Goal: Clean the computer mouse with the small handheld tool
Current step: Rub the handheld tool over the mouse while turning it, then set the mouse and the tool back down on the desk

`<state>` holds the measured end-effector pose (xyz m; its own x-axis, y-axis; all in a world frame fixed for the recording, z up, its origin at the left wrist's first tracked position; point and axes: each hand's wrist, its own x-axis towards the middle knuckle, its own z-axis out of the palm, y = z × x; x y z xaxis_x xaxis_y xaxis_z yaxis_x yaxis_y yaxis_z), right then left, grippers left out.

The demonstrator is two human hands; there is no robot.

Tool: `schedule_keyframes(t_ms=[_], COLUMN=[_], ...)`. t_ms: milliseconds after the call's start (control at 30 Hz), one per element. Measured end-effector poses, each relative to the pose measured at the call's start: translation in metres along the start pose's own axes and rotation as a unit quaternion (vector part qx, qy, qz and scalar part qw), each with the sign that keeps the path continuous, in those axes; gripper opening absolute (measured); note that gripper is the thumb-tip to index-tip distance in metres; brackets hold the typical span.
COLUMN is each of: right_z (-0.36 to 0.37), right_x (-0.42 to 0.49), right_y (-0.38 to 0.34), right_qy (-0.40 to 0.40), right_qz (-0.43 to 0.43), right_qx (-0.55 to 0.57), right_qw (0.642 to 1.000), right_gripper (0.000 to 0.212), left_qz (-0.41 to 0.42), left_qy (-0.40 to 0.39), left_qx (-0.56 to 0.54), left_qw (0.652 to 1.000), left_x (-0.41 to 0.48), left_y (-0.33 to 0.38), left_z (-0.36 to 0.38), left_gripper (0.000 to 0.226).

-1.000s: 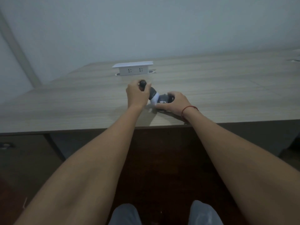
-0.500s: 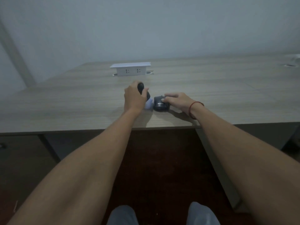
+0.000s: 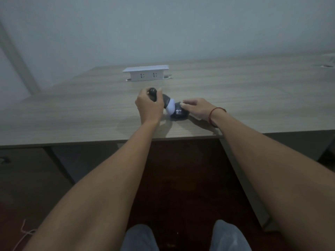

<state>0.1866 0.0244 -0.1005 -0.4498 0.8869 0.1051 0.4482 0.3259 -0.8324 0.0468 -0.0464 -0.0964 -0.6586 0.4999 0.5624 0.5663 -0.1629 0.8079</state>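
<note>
A black computer mouse [image 3: 179, 114] with a white logo lies on the wooden desk [image 3: 235, 98] near its front edge. My right hand [image 3: 196, 108] rests on the mouse's right side and pins it down with the fingertips. My left hand [image 3: 148, 105] is closed around the dark handle of the small handheld tool [image 3: 167, 103]. The tool slants down to the right, and its pale rounded head touches the mouse's left side. A red string circles my right wrist.
A white pop-up socket box [image 3: 146, 73] stands on the desk behind my hands. A grommet hole [image 3: 326, 66] sits at the far right. The desk's front edge runs just below my wrists, with dark floor and my knees beneath.
The tool has tilted further right, so more of its pale head shows against the mouse. My right hand stays on the mouse, which has barely shifted.
</note>
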Motion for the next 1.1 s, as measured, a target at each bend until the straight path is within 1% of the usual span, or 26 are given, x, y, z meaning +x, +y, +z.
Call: schedule_keyframes(t_ms=[33, 100, 200, 267, 367, 400, 533, 600, 667, 700, 733, 800, 867, 933, 1033, 1100], right_z=[0.000, 0.001, 0.002, 0.002, 0.001, 0.002, 0.003, 0.002, 0.002, 0.002, 0.002, 0.004, 0.006, 0.008, 0.008, 0.012], right_x=[0.000, -0.001, -0.001, -0.001, 0.001, 0.002, 0.004, 0.003, 0.002, 0.001, 0.001, 0.000, -0.002, -0.006, -0.009, -0.010], right_y=[0.000, 0.000, 0.001, 0.001, 0.002, 0.003, 0.004, 0.004, 0.002, 0.001, 0.001, 0.000, 0.000, 0.000, 0.000, 0.001], right_qy=[-0.003, -0.008, 0.002, -0.002, -0.007, -0.008, -0.006, -0.008, -0.007, -0.005, -0.003, 0.007, 0.024, 0.036, 0.046, 0.058], right_qz=[0.003, 0.002, -0.002, 0.001, 0.009, 0.008, 0.005, 0.005, 0.009, 0.011, 0.013, 0.013, 0.012, 0.017, 0.025, 0.030], right_qx=[-0.003, -0.007, 0.000, 0.000, 0.009, 0.012, 0.006, 0.004, 0.006, 0.005, 0.006, 0.008, 0.016, 0.028, 0.050, 0.048], right_qw=[1.000, 1.000, 1.000, 1.000, 1.000, 1.000, 1.000, 1.000, 1.000, 1.000, 1.000, 1.000, 1.000, 0.999, 0.997, 0.997], right_gripper=[0.045, 0.044, 0.043, 0.044, 0.044, 0.044, 0.042, 0.041, 0.043, 0.045, 0.045, 0.044, 0.041, 0.040, 0.048, 0.053], left_qz=[0.012, 0.030, -0.002, -0.013, -0.049, -0.057, -0.055, -0.061, -0.078, -0.086, -0.090, -0.092, -0.105, -0.107, -0.088, -0.070], left_qy=[-0.006, -0.029, -0.028, -0.009, 0.022, 0.016, -0.054, -0.094, -0.146, -0.160, -0.159, -0.110, -0.056, -0.041, -0.070, -0.100], left_qx=[-0.009, 0.020, 0.081, 0.074, 0.026, 0.018, 0.004, 0.004, -0.012, -0.017, -0.014, -0.003, 0.036, 0.129, 0.205, 0.233], left_qw=[1.000, 0.999, 0.996, 0.997, 0.998, 0.998, 0.997, 0.994, 0.986, 0.983, 0.983, 0.990, 0.992, 0.985, 0.972, 0.965], left_x=[-0.002, -0.004, 0.000, 0.006, 0.015, 0.015, 0.009, 0.016, 0.024, 0.027, 0.027, 0.021, 0.010, 0.003, 0.005, 0.010], left_y=[0.004, 0.003, -0.006, -0.010, -0.006, -0.007, -0.007, -0.010, -0.015, -0.017, -0.019, -0.020, -0.022, -0.023, -0.022, -0.022], left_z=[0.002, 0.005, 0.001, -0.003, 0.003, 0.007, 0.019, 0.012, 0.001, -0.005, -0.008, -0.012, -0.014, -0.017, -0.027, -0.036], left_gripper=[0.023, 0.022, 0.023, 0.023, 0.024, 0.024, 0.023, 0.025, 0.026, 0.027, 0.028, 0.028, 0.029, 0.036, 0.053, 0.058])
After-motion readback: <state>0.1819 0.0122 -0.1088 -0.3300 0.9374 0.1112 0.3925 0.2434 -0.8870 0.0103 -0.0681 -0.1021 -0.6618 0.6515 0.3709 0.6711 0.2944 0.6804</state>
